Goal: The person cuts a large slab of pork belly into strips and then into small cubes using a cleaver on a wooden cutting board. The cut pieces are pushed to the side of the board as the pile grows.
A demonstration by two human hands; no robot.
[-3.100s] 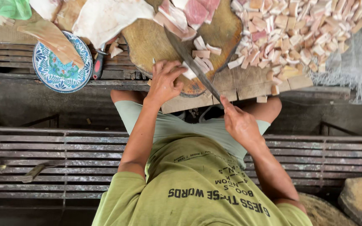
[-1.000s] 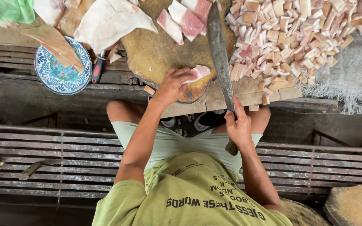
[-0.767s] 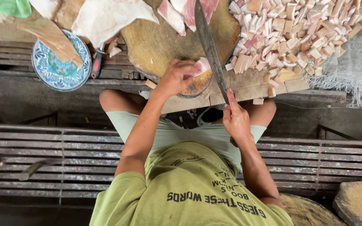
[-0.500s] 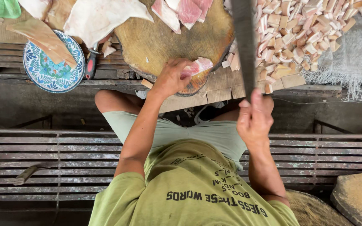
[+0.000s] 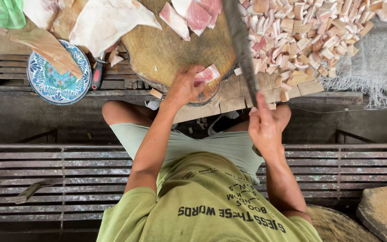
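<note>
Left hand [image 5: 185, 85] pins pink pork slab [image 5: 208, 74] on round wooden chopping block [image 5: 166, 49], right hand [image 5: 263, 125] fist-grips raised long dark cleaver [image 5: 240, 42]; downswing could clip the fingers.

A blue patterned plate [image 5: 45, 85] lies near a red-handled tool [image 5: 97, 76].

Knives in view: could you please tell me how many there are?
2. A long cleaver is raised over the round chopping block in the right hand. A red-handled knife lies beside the patterned plate, its blade hidden under a meat slab. Others may be covered.
</note>
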